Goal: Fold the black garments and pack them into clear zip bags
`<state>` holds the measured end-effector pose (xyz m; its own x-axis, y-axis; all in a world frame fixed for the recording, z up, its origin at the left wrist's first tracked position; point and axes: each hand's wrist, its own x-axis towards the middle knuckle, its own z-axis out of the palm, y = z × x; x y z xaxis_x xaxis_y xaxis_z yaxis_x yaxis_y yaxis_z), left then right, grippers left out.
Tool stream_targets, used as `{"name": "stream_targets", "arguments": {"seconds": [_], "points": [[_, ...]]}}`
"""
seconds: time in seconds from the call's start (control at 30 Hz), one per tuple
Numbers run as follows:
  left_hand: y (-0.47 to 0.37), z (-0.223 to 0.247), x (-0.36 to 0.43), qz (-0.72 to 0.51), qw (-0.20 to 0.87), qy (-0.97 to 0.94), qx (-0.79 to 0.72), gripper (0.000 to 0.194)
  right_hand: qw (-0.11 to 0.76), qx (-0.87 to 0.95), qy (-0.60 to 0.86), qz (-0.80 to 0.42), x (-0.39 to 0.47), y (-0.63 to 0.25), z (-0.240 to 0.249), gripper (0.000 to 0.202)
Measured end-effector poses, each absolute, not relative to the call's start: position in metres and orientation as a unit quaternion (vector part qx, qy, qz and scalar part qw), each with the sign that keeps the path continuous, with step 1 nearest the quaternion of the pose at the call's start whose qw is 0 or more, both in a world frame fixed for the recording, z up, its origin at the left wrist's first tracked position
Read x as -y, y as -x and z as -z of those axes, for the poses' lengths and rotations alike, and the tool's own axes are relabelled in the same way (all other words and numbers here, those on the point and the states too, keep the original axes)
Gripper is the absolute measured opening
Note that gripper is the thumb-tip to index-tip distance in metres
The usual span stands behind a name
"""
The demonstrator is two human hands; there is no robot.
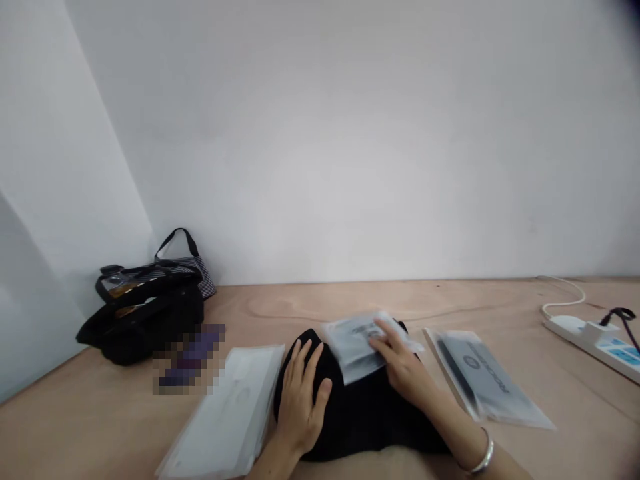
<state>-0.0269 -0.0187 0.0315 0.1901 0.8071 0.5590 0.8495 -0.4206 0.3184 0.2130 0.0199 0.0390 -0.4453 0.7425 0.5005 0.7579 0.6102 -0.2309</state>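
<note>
A black piece of cloth (370, 420), perhaps a folded garment, lies in front of me on the wooden table. My left hand (303, 393) rests flat on its left part, fingers stretched out and a little apart. Over the cloth's far side is a small frosted plastic bag (353, 347) with dark print, slightly blurred. My right hand (400, 363) has its fingers on the bag's right part and seems to grip it; the fingertips' hold is partly hidden. A silver bangle (487, 453) circles the right wrist.
Left of the cloth lies a stack of clear bags (235, 407). On the right is a printed frosted bag packet (487, 380). A black bag (150, 323) stands at the far left beside a pixelated purple item (195, 357). A white power strip (600, 343) with cables sits at the right edge.
</note>
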Motion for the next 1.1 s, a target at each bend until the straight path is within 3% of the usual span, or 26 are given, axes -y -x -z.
{"name": "stream_targets", "arguments": {"seconds": [0.1,0.23,0.43,0.6,0.7,0.87,1.1], "points": [[0.030,-0.049,0.026,0.383,0.058,0.774,0.501,0.044,0.253,0.896,0.358,-0.065,-0.010,-0.195,-0.036,0.041],[0.018,-0.053,0.028,0.291,0.002,0.827,0.480,0.036,0.214,0.905,0.348,-0.122,0.000,-0.187,-0.030,0.037],[0.005,-0.036,0.022,0.129,-0.059,0.876,0.461,0.056,0.136,0.819,0.556,-0.037,0.000,-0.211,-0.012,0.052],[0.021,-0.041,0.018,0.085,-0.078,0.893,0.436,0.055,0.059,0.767,0.639,-0.030,-0.001,-0.226,-0.001,0.064],[0.016,-0.049,0.012,0.075,-0.077,0.886,0.451,0.056,0.086,0.768,0.634,-0.023,-0.005,-0.218,-0.012,0.054],[-0.015,-0.052,-0.009,0.084,-0.036,0.848,0.522,0.051,0.202,0.740,0.636,-0.082,-0.025,-0.183,-0.036,0.028],[-0.020,-0.017,-0.024,0.109,0.001,0.825,0.554,0.048,0.238,0.671,0.696,-0.098,-0.058,-0.145,-0.020,0.036]]}}
